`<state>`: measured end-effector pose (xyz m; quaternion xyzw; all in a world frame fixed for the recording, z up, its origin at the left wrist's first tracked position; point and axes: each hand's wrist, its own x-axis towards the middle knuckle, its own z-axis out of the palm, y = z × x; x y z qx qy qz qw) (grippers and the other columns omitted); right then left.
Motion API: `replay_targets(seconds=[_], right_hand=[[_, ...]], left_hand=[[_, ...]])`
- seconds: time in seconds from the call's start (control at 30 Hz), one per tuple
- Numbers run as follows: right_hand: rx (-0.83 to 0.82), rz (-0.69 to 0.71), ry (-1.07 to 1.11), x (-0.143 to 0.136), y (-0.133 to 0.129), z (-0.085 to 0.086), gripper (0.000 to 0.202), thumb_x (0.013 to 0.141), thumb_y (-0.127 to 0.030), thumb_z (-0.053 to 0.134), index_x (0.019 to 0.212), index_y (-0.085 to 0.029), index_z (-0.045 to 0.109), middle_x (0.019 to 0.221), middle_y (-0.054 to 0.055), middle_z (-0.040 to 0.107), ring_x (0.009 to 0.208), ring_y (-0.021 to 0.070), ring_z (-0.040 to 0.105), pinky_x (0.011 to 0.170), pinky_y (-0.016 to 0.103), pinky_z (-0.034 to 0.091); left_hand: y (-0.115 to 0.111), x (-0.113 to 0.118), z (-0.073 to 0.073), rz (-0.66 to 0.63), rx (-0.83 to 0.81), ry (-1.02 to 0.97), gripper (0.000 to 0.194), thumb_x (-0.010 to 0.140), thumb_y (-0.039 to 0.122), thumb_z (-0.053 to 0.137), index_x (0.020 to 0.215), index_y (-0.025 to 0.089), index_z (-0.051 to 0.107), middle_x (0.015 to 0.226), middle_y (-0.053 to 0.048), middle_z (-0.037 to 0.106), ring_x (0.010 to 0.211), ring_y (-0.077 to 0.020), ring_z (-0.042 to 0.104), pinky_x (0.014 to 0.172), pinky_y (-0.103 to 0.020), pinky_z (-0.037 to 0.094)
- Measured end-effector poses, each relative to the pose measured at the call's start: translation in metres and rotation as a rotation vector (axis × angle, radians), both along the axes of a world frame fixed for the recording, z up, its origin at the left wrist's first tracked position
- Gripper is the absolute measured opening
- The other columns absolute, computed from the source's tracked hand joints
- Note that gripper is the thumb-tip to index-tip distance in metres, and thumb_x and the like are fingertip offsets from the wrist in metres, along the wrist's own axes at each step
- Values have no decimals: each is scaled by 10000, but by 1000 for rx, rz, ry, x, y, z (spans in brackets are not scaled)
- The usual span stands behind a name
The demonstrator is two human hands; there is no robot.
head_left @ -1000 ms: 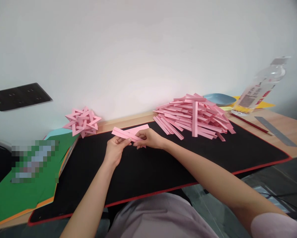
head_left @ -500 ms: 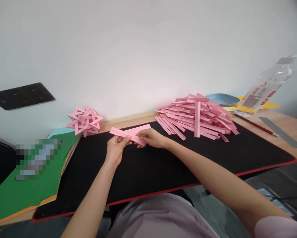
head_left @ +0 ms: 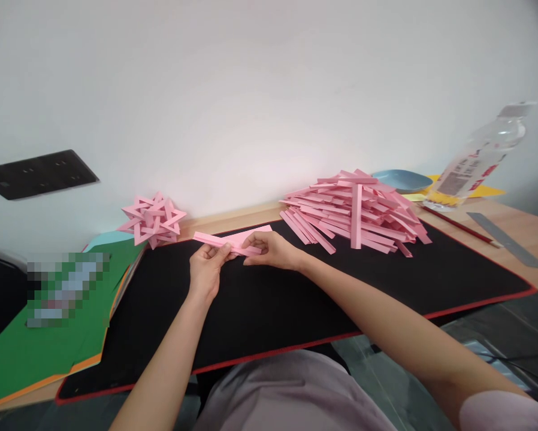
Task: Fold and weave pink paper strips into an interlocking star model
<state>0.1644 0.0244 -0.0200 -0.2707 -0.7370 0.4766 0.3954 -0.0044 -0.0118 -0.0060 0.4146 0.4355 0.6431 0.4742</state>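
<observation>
A creased pink paper strip (head_left: 207,239) is held above the black mat, slanting down to the right. Its left part is pinched between the thumb and fingers of my left hand (head_left: 204,268). My right hand (head_left: 275,250) grips the strip's right end, with the fingers curled over it from behind. Just behind them another flat piece of pink paper (head_left: 259,232) shows in part; whether it joins the held strip I cannot tell. My right hand hides some of both pieces.
The black mat (head_left: 269,305) has a red edge. A heap of folded pink strips (head_left: 341,203) lies back right, a pink paper star ball (head_left: 153,220) back left. Green sheets (head_left: 8,353) cover the left. Rightward are a blue dish (head_left: 402,179), bottle (head_left: 478,152), pencil (head_left: 460,225) and ruler (head_left: 507,239).
The strip's right end has come up a little and now slants less. My right hand has shifted its fingers upon it. Both hands have drifted slightly left.
</observation>
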Motion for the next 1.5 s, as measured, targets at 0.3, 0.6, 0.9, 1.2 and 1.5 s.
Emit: replay_targets(seconds=[0.3,0.6,0.9,1.2,1.5], right_hand=[[-55,-56,62,-4,-2,1,336,580,-268,735,843,-130,578,730,7,597,658,106,563,576,213,422],[-184,-35,154,-9,-3,-4,309,610,-251,713,849,-135,555,717,29,667,697,161,659,662,277,505],[-198,-18,193,-9,-3,-4,384,572,-302,752,856,-123,566,708,38,665,670,156,652,659,281,515],[-59,-137,155,-9,0,-9,336,615,-334,723,833,-118,587,688,42,654,626,142,643,596,251,512],[-147,-91,203,-11,-5,-5,322,621,-337,721,805,-118,571,661,41,656,614,141,643,622,276,530]], left_hand=[[0,3,0,44,10,-11,303,494,218,798,717,103,629,713,-32,656,682,-153,626,709,-328,527],[0,4,-1,73,7,-24,303,483,210,804,704,102,627,694,-28,658,665,-150,624,703,-328,524],[-1,4,1,49,14,-28,304,486,207,805,715,104,634,706,-35,664,674,-160,631,723,-353,527],[1,5,-1,-50,14,-57,292,500,189,797,738,95,656,763,-62,687,721,-174,639,761,-362,512],[1,3,-1,19,-22,-50,261,461,181,807,651,99,647,647,-45,672,607,-134,618,681,-293,503]])
